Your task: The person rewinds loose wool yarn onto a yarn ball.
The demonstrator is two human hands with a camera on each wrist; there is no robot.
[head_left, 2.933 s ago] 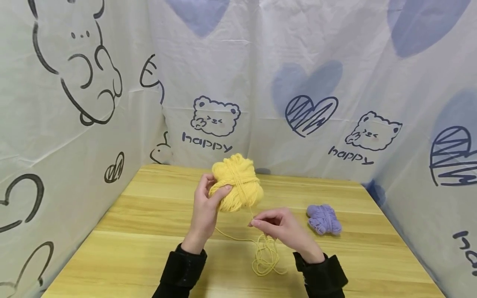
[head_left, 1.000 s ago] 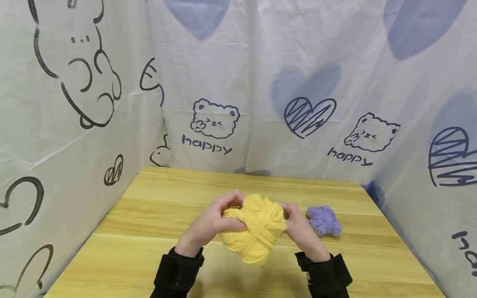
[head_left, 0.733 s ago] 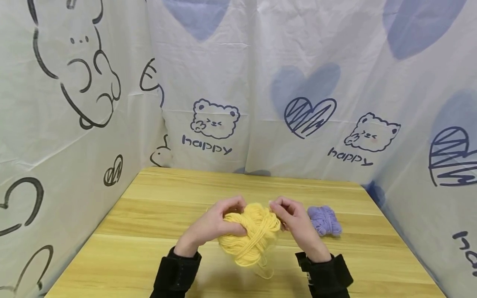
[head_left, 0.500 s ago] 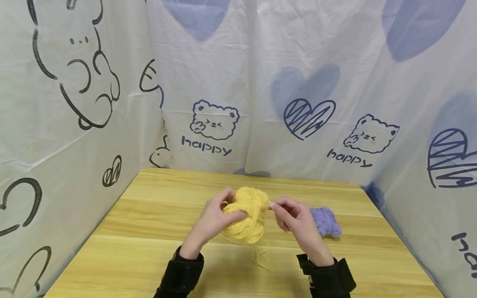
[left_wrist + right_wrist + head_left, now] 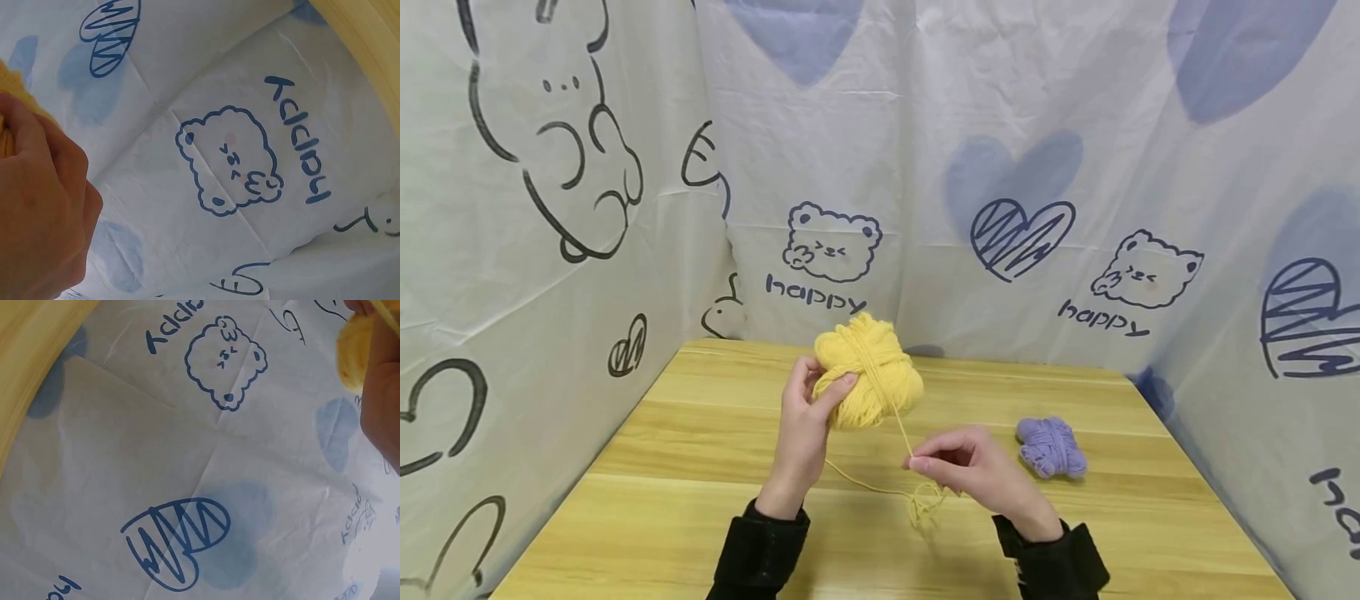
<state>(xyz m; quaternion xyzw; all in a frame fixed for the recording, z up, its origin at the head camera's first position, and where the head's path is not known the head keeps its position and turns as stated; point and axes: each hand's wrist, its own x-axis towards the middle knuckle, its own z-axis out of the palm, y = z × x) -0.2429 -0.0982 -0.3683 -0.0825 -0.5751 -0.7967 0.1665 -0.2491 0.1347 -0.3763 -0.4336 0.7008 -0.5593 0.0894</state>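
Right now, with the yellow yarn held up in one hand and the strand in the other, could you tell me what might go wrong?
1. The loose loops lying on the table under the right hand could knot as the strand is drawn up.
2. The left hand grips the yellow ball from one side only, in the air; a tug on the strand might pull it free.

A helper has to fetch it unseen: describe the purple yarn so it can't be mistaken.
On the wooden table, look toward its right side, beyond the right hand. The purple yarn lies there alone on the wood, untouched. It is a small lilac bundle, far smaller than the yellow yarn ball held up in the left hand.
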